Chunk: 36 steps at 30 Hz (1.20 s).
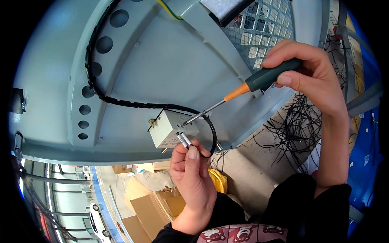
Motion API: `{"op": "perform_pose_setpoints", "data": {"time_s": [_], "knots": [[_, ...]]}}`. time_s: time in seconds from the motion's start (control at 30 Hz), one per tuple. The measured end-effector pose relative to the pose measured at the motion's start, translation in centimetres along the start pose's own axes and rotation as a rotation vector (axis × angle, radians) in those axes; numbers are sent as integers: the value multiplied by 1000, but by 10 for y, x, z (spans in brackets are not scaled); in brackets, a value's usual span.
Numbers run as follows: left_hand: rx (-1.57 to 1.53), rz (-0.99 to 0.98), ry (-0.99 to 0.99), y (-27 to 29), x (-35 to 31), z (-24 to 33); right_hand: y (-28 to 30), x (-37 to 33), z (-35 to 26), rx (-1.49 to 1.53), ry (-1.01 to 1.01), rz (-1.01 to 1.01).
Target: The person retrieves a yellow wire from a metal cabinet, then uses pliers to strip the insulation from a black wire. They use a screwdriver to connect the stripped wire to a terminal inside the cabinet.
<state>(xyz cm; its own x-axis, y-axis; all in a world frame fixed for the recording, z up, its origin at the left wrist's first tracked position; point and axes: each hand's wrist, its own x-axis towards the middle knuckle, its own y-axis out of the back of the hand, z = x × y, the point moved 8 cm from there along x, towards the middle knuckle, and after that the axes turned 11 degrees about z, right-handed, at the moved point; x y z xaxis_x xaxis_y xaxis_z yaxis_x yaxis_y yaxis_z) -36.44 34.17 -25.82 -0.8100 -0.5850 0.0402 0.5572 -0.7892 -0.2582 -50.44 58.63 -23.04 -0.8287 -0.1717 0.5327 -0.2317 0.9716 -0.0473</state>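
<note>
My right hand grips a screwdriver with a dark green and orange handle. The screwdriver slants down to the left, and its tip meets the face of a small off-white box mounted on the grey metal panel. Just below that tip, my left hand pinches two thin wires with white marker sleeves. The wire ends reach the box's face; whether they sit inside its openings I cannot tell. A black wrapped cable runs along the panel and loops down to my left fingers.
Wire mesh fills an opening at the upper right. A tangle of black wires lies on the floor at right. Opened cardboard boxes and a yellow bundle are below the panel. A row of round holes marks the panel's left rib.
</note>
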Motion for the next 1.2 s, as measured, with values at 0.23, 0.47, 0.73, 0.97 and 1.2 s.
{"op": "perform_pose_setpoints", "data": {"time_s": [0.23,0.47,0.73,0.97,1.2], "knots": [[27,1,-15,-2,0,1,-2,9,2,-49,-12,-8],[29,-5,-37,-2,2,3,-1,28,-13,-62,155,-176],[20,27,-51,-1,3,2,2,25,-8,-88,28,8],[25,39,-51,-1,4,0,-2,23,-1,-107,55,-34],[33,26,-67,-4,5,0,-11,26,-7,-25,308,-113]]}}
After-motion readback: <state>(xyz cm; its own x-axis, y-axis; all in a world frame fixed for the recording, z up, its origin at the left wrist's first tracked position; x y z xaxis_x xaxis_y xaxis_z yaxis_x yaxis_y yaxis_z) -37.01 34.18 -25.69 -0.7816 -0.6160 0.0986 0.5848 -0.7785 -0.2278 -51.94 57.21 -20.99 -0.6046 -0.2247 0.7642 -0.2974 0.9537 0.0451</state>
